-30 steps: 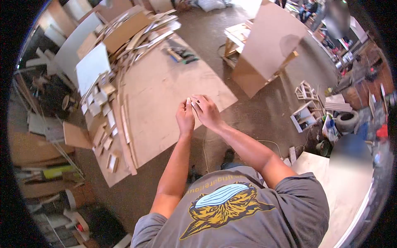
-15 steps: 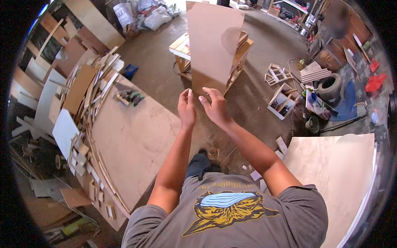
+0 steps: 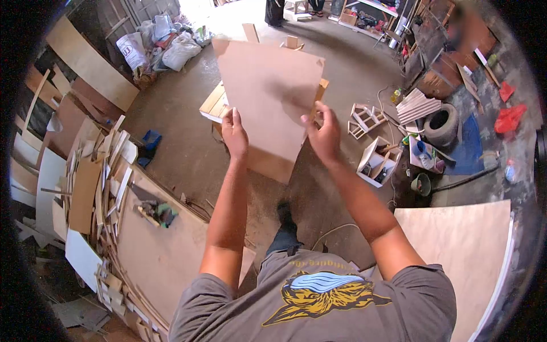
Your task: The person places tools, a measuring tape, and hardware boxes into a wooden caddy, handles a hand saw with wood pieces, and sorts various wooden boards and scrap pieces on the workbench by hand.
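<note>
A thin, light-brown plywood panel (image 3: 265, 94) slants in front of me, over a low wooden workbench (image 3: 212, 106) that it partly hides. My left hand (image 3: 235, 137) is at the panel's left edge, its fingers curled and the thumb up along the face. At the right edge, my right hand (image 3: 325, 135) pinches the panel between thumb and bent fingers. The panel's lower end hangs below both hands, towards my legs. Shadows fall across its face near my right hand.
On my left, a large board (image 3: 165, 251) bears a power tool (image 3: 156, 212) and a pile of wood offcuts (image 3: 105, 182). Another sheet (image 3: 456, 245) lies on my right. Wooden frames (image 3: 367, 119), an open box (image 3: 379, 161) and a tyre (image 3: 441, 125) stand on the floor. People's legs show at the back.
My hands have moved apart and up to the panel's two side edges, taking hold of it. The panel now reaches nearer to me, and my view has shifted.
</note>
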The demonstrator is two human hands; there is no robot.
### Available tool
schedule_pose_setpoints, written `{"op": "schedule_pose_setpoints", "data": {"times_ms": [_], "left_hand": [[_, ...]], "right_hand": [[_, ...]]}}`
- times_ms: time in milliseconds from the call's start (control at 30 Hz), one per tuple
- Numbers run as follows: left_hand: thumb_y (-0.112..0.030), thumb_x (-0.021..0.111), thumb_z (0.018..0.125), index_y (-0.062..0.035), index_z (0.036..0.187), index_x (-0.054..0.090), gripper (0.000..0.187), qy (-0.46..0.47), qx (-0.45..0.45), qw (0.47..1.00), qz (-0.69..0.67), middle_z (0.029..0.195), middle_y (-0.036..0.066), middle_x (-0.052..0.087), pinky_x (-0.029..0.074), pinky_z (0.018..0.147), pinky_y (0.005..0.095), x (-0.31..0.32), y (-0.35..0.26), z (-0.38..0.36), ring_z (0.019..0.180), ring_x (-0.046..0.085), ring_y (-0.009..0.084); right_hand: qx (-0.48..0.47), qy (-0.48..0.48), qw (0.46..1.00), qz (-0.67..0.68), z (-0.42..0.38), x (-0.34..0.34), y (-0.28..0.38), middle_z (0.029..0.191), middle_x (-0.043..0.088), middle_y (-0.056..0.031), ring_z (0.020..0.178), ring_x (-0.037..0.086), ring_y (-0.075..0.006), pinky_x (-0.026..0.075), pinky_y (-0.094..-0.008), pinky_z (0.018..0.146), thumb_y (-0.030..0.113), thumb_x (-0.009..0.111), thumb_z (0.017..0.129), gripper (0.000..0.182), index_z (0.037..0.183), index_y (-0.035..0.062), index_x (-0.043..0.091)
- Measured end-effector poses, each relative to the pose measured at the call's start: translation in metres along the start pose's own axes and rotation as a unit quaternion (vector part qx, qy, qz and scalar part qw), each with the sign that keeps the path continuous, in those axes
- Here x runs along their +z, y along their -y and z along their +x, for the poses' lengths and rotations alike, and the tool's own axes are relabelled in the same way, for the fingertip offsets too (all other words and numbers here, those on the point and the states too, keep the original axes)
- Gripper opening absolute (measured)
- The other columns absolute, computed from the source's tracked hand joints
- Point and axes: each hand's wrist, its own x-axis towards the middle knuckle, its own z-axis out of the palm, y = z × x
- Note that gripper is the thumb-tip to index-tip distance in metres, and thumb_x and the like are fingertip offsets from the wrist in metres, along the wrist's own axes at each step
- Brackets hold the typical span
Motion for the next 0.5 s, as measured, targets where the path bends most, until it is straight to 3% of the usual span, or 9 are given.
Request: {"op": "schedule_pose_setpoints", "data": {"times_ms": [133, 233, 333, 367, 467, 500], "left_hand": [[-0.029, 0.051, 0.106, 0.0087, 0.123, 0.057, 0.041, -0.052, 0.007, 0.993, 0.105, 0.116, 0.016, 0.066, 0.047, 0.096, 0.0329, 0.024, -0.031, 0.094, 0.107, 0.062, 0.0201], [-0.032, 0.054, 0.105, 0.0095, 0.125, 0.056, 0.046, -0.073, 0.016, 0.987, 0.144, 0.118, 0.017, 0.066, 0.047, 0.097, 0.0342, 0.030, -0.016, 0.176, 0.109, 0.062, 0.0220], [-0.035, 0.054, 0.104, 0.0103, 0.130, 0.054, 0.052, -0.075, 0.050, 0.983, 0.157, 0.121, 0.018, 0.065, 0.047, 0.098, 0.0347, 0.038, 0.003, 0.244, 0.111, 0.062, 0.0228], [-0.039, 0.053, 0.105, 0.0102, 0.133, 0.052, 0.057, -0.046, 0.061, 0.988, 0.132, 0.124, 0.019, 0.064, 0.046, 0.099, 0.0351, 0.039, 0.010, 0.265, 0.113, 0.061, 0.0236], [-0.041, 0.049, 0.106, 0.0100, 0.135, 0.051, 0.059, -0.048, 0.066, 0.992, 0.096, 0.127, 0.019, 0.063, 0.045, 0.101, 0.0357, 0.042, 0.051, 0.322, 0.116, 0.061, 0.0248], [-0.044, 0.047, 0.106, 0.0070, 0.126, 0.056, 0.055, -0.058, 0.103, 0.989, 0.091, 0.113, 0.012, 0.066, 0.048, 0.091, 0.0315, 0.039, 0.076, 0.342, 0.102, 0.061, 0.0183]], "right_hand": [[0.072, -0.046, 0.996, -0.019, 0.085, 0.045, -0.047, 0.126, 0.060, -0.0250, 0.121, 0.056, -0.0396, 0.044, -0.0486, 0.103, 0.040, 0.079, 0.085, 0.072, 0.136, -0.0002, 0.048], [0.028, -0.109, 0.993, -0.042, 0.122, 0.078, -0.085, 0.122, 0.061, -0.0185, 0.105, 0.064, -0.0315, 0.048, -0.0414, 0.096, 0.035, 0.079, 0.087, 0.071, 0.139, -0.0018, 0.046], [0.091, -0.066, 0.988, 0.103, 0.134, 0.100, -0.105, 0.124, 0.062, -0.0174, 0.107, 0.064, -0.0282, 0.048, -0.0394, 0.098, 0.032, 0.077, 0.090, 0.071, 0.142, -0.0024, 0.042], [0.118, -0.044, 0.989, 0.072, 0.132, 0.098, -0.105, 0.122, 0.064, -0.0154, 0.107, 0.064, -0.0224, 0.049, -0.0358, 0.096, 0.029, 0.075, 0.093, 0.064, 0.140, -0.0016, 0.046], [0.136, -0.035, 0.988, 0.064, 0.131, 0.110, -0.128, 0.115, 0.065, -0.0132, 0.105, 0.063, -0.0187, 0.050, -0.0330, 0.093, 0.027, 0.072, 0.095, 0.058, 0.139, -0.0016, 0.049], [0.154, -0.047, 0.977, 0.139, 0.134, 0.107, -0.113, 0.109, 0.065, -0.0111, 0.099, 0.062, -0.0162, 0.052, -0.0314, 0.087, 0.027, 0.070, 0.096, 0.047, 0.132, 0.0000, 0.055]]}}
